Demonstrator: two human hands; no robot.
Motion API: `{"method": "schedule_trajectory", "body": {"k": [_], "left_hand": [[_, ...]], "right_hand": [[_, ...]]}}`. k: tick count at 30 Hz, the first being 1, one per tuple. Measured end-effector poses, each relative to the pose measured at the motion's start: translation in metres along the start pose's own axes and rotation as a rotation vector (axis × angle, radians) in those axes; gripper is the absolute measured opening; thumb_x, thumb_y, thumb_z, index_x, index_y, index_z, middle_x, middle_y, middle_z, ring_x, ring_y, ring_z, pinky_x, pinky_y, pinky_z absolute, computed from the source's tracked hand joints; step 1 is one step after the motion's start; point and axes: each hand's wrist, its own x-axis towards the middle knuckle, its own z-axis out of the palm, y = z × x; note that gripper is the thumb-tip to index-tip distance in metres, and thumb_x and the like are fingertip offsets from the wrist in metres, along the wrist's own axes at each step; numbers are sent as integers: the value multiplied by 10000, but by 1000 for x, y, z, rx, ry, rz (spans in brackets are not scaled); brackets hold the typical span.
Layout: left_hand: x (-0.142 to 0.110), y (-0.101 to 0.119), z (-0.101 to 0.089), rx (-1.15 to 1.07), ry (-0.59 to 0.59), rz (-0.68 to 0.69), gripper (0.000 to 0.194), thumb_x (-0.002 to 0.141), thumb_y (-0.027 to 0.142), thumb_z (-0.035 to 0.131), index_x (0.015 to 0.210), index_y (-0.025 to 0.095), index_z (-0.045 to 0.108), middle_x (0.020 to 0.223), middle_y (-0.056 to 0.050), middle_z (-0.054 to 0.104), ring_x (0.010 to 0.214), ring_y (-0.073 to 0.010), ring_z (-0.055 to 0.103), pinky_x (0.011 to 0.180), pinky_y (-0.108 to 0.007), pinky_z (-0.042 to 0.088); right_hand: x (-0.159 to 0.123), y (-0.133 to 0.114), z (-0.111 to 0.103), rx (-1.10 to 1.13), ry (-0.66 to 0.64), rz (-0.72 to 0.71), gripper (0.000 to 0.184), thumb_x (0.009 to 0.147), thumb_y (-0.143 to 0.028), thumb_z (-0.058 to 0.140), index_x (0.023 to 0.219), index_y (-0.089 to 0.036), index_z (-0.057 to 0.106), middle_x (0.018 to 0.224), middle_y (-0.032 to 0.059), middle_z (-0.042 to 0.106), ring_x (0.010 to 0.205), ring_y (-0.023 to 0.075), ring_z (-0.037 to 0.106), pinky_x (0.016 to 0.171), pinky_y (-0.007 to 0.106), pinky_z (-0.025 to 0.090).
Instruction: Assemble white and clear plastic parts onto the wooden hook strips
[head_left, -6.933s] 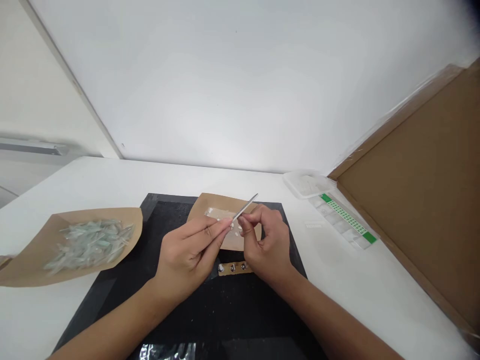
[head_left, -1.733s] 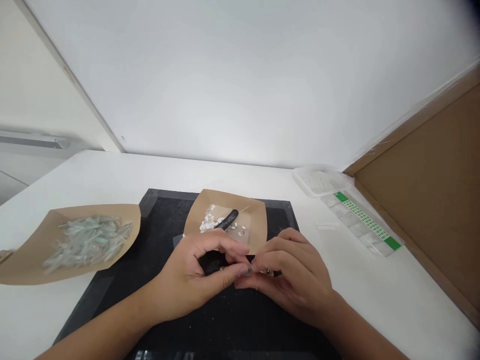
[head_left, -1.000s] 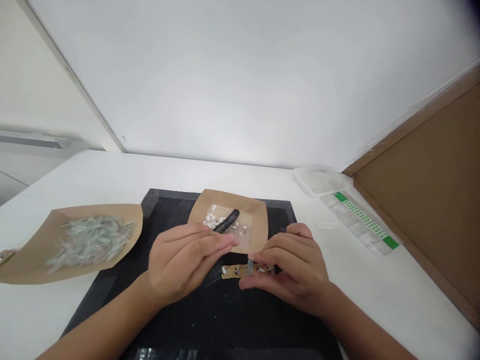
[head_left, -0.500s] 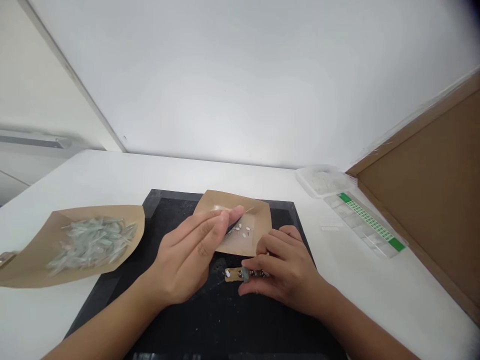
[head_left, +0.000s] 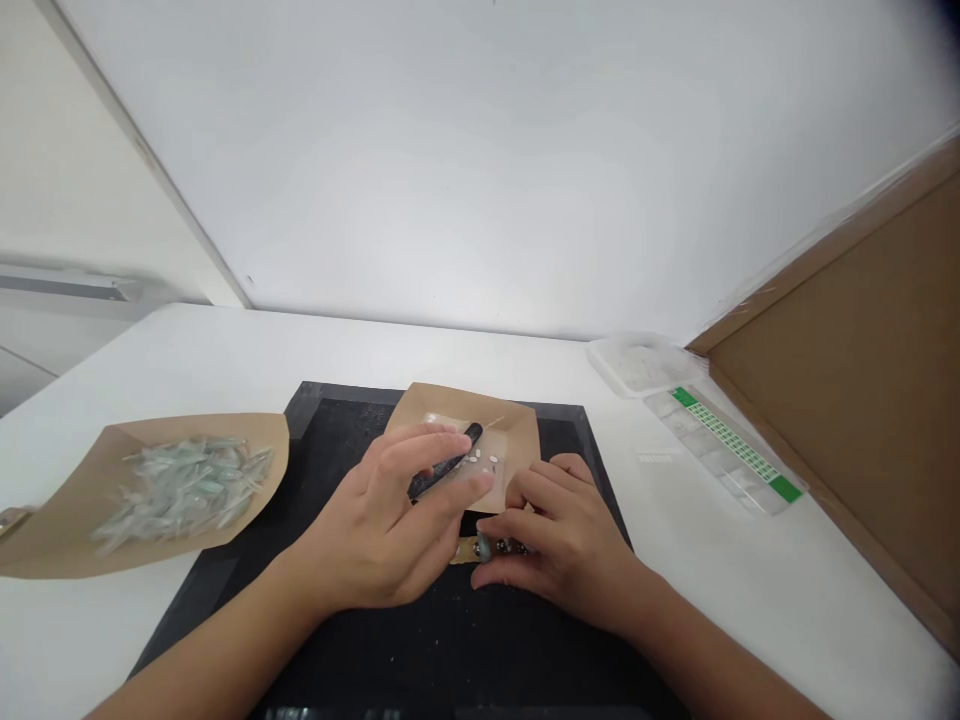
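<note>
My left hand is over the small tan paper tray, fingers apart on either side of a black pen-like stick. The index fingertip looks close to or touching the stick; I cannot tell which. Small white oval pieces lie in the tray beside the thumb. My right hand pinches a narrow tan strip low over the black mat. A grey-green piece and dark shiny beads sit along it. The right fingers cover its right end, and my left hand partly covers its left end.
A larger tan paper tray with a heap of clear slender pieces stands at the left. The black mat lies on a white table. At the right are a clear compartment box with a green label and a white container.
My left hand has spread its fingers and lowered its thumb towards the right, uncovering more of the black stick and covering the strip's left end. My right hand keeps its pinch, shifted slightly left.
</note>
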Motion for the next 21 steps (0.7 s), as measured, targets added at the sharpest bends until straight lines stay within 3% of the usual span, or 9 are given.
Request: {"method": "schedule_trajectory", "body": {"k": [4, 8, 14, 21], "left_hand": [[7, 3, -4, -101, -121, 69, 335, 835, 35, 644, 1155, 98, 720, 1179, -146, 554, 1116, -294, 574, 964, -472, 585], [10, 2, -6, -190, -211, 98, 188, 849, 85, 652, 1014, 99, 742, 1008, -122, 598, 915, -246, 589, 805, -419, 583], [5, 1, -6, -174, -168, 75, 165, 825, 101, 672, 978, 123, 731, 956, -116, 619, 826, -242, 600, 670, -387, 508], [6, 2, -7, -141, -103, 87, 172, 814, 86, 661, 976, 110, 713, 921, -112, 617, 825, -238, 582, 681, -379, 482]], "right_hand": [[0, 0, 0, -12, -45, 9, 391, 870, -617, 773, 916, -231, 725, 802, -11, 571, 732, 160, 486, 769, 357, 254], [1, -1, 1, -23, -84, 12, 337, 908, -579, 759, 898, -244, 723, 755, -20, 544, 727, 170, 463, 757, 358, 240], [2, -3, -2, -90, -74, -9, 354, 911, -594, 747, 898, -242, 720, 758, -17, 561, 735, 175, 471, 758, 364, 245], [3, 0, -9, -2, -51, -44, 516, 799, -697, 789, 1016, -233, 723, 885, 4, 644, 796, 176, 562, 794, 371, 287]]}}
